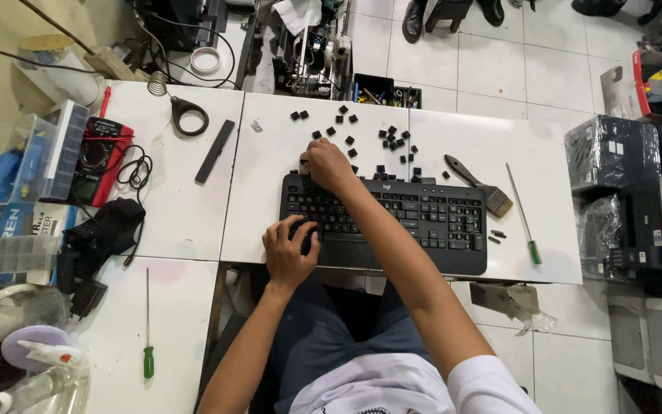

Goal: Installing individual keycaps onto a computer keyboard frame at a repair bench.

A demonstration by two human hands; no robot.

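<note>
Left hand (289,249): rests on keyboard (392,222) front-left edge, grasping nothing.
Right hand (327,165): at upper-left corner, grip unclear.
Keycaps (388,142): scattered above.

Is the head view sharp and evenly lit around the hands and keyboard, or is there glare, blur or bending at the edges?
Head view: even, soft light; left hand, right hand and black keyboard are sharp, with only faint shadows on the white table; no strong glare; wide-lens bending curves the table edges and floor tiles toward the corners.
</note>
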